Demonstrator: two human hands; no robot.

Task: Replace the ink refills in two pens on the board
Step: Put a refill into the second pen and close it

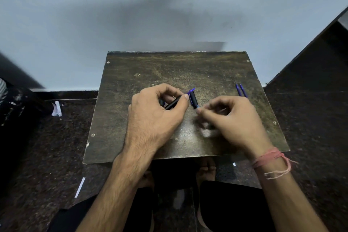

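pen barrel point(173, 103) in left hand point(156, 117) — front piece point(193, 98) at right hand point(233, 118) fingertips

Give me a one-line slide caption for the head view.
Left hand holds a black pen barrel, right hand its front section; two blue refills lie aside.

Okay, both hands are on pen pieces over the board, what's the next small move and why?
Probably pull the two pieces apart: the left hand grips a black barrel, the right hand holds the blue-tipped section beside it. Two blue refills wait on the board.
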